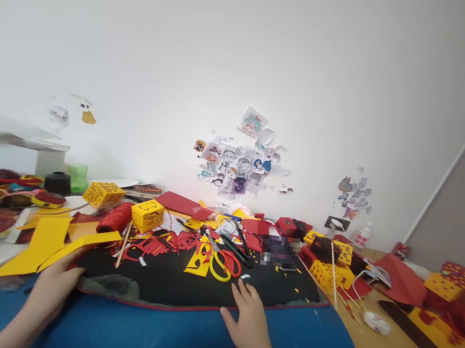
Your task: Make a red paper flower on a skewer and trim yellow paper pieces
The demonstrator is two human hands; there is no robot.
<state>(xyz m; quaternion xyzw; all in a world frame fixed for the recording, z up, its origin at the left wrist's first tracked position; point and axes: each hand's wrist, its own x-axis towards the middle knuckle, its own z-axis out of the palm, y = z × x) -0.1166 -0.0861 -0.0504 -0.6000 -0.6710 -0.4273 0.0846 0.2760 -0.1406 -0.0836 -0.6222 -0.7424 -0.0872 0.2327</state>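
Note:
My left hand [59,278] is at the left edge of the black mat [168,284], against a yellow paper strip [80,244]; its fingertips are hidden behind the paper and mat edge. My right hand [246,311] rests at the mat's front edge with its fingers apart and nothing in it. Just beyond its fingertips lie a small white scrap [245,276] and scissors with red and yellow-green handles [219,274]. A yellow paper piece with cut-outs [196,264] lies left of the scissors. Many red scraps [156,242] are strewn over the back of the mat.
Yellow patterned boxes [147,216] and a red thread spool [115,218] stand at the back left. More yellow boxes [327,273], a thin stick [334,274] and a white round object [376,322] are at the right. Paper cut-outs [242,166] hang on the wall.

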